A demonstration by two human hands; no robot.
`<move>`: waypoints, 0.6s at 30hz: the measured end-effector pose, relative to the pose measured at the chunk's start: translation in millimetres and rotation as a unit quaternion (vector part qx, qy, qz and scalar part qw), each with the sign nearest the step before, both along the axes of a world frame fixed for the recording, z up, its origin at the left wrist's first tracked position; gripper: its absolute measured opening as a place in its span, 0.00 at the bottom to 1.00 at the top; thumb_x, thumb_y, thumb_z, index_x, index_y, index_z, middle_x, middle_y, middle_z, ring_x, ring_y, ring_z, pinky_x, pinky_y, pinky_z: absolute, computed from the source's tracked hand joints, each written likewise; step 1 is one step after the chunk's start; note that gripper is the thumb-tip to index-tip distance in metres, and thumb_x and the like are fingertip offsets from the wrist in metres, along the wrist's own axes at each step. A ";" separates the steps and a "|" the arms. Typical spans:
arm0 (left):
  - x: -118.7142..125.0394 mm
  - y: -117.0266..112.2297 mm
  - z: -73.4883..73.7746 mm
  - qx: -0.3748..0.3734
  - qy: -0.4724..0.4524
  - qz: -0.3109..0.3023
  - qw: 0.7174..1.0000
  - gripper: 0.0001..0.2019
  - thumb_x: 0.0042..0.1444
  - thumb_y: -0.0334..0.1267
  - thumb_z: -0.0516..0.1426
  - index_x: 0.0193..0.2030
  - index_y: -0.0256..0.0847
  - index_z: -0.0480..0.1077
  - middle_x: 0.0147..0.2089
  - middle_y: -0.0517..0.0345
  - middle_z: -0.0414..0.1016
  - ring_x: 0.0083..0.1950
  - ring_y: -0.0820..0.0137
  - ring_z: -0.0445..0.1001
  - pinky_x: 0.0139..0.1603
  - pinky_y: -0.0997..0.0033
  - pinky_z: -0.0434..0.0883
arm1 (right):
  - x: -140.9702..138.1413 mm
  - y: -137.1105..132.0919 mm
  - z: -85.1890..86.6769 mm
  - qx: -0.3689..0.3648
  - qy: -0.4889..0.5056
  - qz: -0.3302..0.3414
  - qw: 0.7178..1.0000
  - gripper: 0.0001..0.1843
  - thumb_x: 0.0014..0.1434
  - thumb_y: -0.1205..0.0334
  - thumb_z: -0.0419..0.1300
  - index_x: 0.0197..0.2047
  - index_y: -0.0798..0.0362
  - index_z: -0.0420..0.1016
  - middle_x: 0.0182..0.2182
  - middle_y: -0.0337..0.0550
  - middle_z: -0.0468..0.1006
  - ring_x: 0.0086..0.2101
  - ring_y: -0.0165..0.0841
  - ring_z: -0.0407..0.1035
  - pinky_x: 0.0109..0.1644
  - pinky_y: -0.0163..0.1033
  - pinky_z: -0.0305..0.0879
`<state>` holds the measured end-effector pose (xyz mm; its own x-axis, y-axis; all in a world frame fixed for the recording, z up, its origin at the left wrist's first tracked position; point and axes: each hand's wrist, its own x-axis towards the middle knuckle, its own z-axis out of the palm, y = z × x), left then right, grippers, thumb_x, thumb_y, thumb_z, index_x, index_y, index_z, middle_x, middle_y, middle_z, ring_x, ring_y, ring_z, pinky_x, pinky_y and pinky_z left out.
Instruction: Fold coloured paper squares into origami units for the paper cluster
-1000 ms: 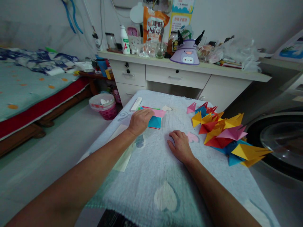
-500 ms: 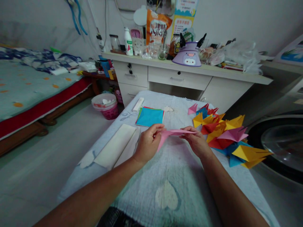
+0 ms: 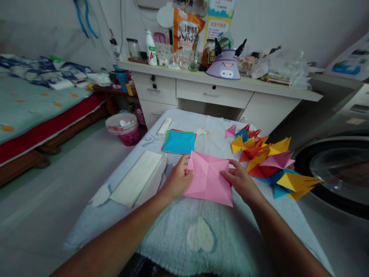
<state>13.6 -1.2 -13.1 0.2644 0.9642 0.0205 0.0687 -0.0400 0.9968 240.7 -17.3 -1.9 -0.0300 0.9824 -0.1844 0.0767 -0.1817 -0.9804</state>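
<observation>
A square sheet of pink origami paper (image 3: 208, 179), marked with crossing creases, is spread flat between my hands above the table. My left hand (image 3: 179, 177) pinches its left edge, thumb on top and fingers behind. On the opposite edge, my right hand (image 3: 238, 177) grips it the same way. Just beyond lies a stack of square coloured paper (image 3: 179, 141) with a blue sheet on top. Several folded paper cranes (image 3: 259, 156) in yellow, red, blue and pink are grouped to the right of my right hand.
A pale cloth with heart shapes covers the table (image 3: 161, 238). Left of my hands lies a folded white cloth or paper (image 3: 137, 177); a small white box (image 3: 165, 126) sits farther back. Beyond stands a cluttered white desk (image 3: 211, 94), with a washing machine (image 3: 340, 165) at right.
The pink paper was seen nearly edge-on and bent; now it is opened flat with its face towards me. Both hands still hold its sides. The view has shifted slightly.
</observation>
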 end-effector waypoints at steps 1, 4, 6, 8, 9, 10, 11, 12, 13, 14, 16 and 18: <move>0.0 -0.9 -6.0 0.027 0.047 0.001 0.999 0.30 0.52 0.29 0.54 0.64 0.40 0.56 0.38 0.56 0.77 0.32 0.71 0.75 0.33 0.75 0.70 | 0.8 -2.7 -6.1 0.003 -0.042 -0.006 0.999 0.34 0.50 0.50 0.64 0.55 0.51 0.57 0.25 0.34 0.76 0.22 0.33 0.70 0.24 0.34 0.62; 0.7 -3.8 -18.9 0.109 0.170 0.006 0.979 0.38 0.51 0.26 0.53 0.69 0.42 0.47 0.46 0.53 0.75 0.39 0.70 0.75 0.43 0.70 0.72 | 2.5 -7.2 -20.3 0.057 -0.237 -0.025 0.970 0.41 0.53 0.57 0.60 0.66 0.56 0.48 0.23 0.32 0.73 0.22 0.32 0.67 0.24 0.33 0.57; 2.1 -6.2 -22.4 0.166 0.230 0.015 0.959 0.39 0.50 0.25 0.53 0.70 0.42 0.46 0.53 0.49 0.71 0.49 0.67 0.73 0.51 0.65 0.71 | 2.8 -7.9 -26.0 0.086 -0.347 -0.032 0.933 0.43 0.54 0.60 0.58 0.68 0.59 0.45 0.22 0.32 0.70 0.23 0.33 0.66 0.26 0.35 0.59; 3.5 -8.6 -22.9 0.217 0.293 0.029 0.931 0.35 0.50 0.24 0.53 0.67 0.40 0.53 0.59 0.45 0.65 0.57 0.62 0.68 0.57 0.60 0.68 | 3.3 -7.6 -29.8 0.120 -0.426 -0.038 0.896 0.43 0.54 0.61 0.58 0.69 0.61 0.46 0.27 0.39 0.73 0.27 0.37 0.69 0.32 0.39 0.63; 3.9 -9.6 -22.6 0.239 0.324 0.036 0.914 0.33 0.50 0.24 0.54 0.65 0.40 0.57 0.62 0.44 0.63 0.60 0.60 0.66 0.60 0.57 0.67 | 3.8 -7.3 -31.1 0.148 -0.460 -0.044 0.874 0.42 0.54 0.61 0.59 0.68 0.61 0.48 0.32 0.45 0.74 0.32 0.40 0.70 0.36 0.42 0.66; 3.8 -10.2 -22.3 0.258 0.352 0.042 0.899 0.30 0.50 0.24 0.54 0.62 0.39 0.61 0.64 0.44 0.60 0.62 0.57 0.64 0.62 0.54 0.65 | 4.7 -7.1 -32.0 0.181 -0.489 -0.053 0.852 0.42 0.53 0.61 0.60 0.68 0.61 0.50 0.38 0.51 0.74 0.37 0.43 0.70 0.41 0.46 0.67; 3.3 -10.3 -22.1 0.273 0.372 0.042 0.886 0.28 0.50 0.25 0.55 0.60 0.40 0.64 0.65 0.45 0.59 0.62 0.56 0.62 0.63 0.52 0.63 | 5.8 -7.0 -32.4 0.216 -0.511 -0.061 0.830 0.40 0.53 0.60 0.61 0.67 0.60 0.54 0.44 0.56 0.73 0.43 0.47 0.68 0.47 0.50 0.66; 2.3 -9.7 -22.2 0.286 0.383 0.038 0.878 0.27 0.49 0.25 0.56 0.58 0.40 0.66 0.66 0.46 0.59 0.63 0.55 0.61 0.64 0.51 0.62 | 7.0 -7.1 -32.1 0.247 -0.526 -0.064 0.811 0.38 0.52 0.60 0.62 0.65 0.59 0.58 0.49 0.60 0.70 0.47 0.49 0.66 0.51 0.54 0.64; 0.9 -8.6 -22.7 0.299 0.386 0.024 0.873 0.26 0.49 0.25 0.56 0.57 0.40 0.68 0.67 0.48 0.60 0.63 0.55 0.61 0.64 0.50 0.61 | 8.1 -7.5 -31.1 0.271 -0.532 -0.058 0.800 0.35 0.52 0.60 0.62 0.62 0.58 0.62 0.52 0.61 0.68 0.50 0.51 0.64 0.53 0.56 0.62; -0.8 -7.0 -23.7 0.309 0.383 0.001 0.870 0.25 0.50 0.25 0.56 0.56 0.41 0.69 0.66 0.50 0.63 0.64 0.56 0.60 0.65 0.51 0.61 | 8.9 -8.3 -29.3 0.287 -0.531 -0.039 0.797 0.31 0.53 0.60 0.62 0.59 0.57 0.66 0.53 0.61 0.67 0.51 0.52 0.62 0.55 0.57 0.60; -4.6 -3.1 -26.4 0.328 0.371 -0.048 0.867 0.21 0.52 0.25 0.55 0.53 0.42 0.72 0.62 0.54 0.69 0.65 0.58 0.60 0.67 0.53 0.59 | 8.9 -11.0 -23.7 0.308 -0.505 0.034 0.806 0.23 0.55 0.57 0.61 0.54 0.55 0.71 0.54 0.58 0.68 0.54 0.50 0.62 0.57 0.57 0.58; -7.7 0.1 -29.2 0.331 0.368 -0.097 0.863 0.19 0.56 0.26 0.52 0.52 0.43 0.72 0.60 0.57 0.72 0.66 0.61 0.60 0.67 0.53 0.59 | 6.6 -15.0 -16.7 0.310 -0.470 0.131 0.816 0.21 0.59 0.53 0.60 0.53 0.53 0.72 0.54 0.55 0.71 0.55 0.47 0.62 0.60 0.56 0.55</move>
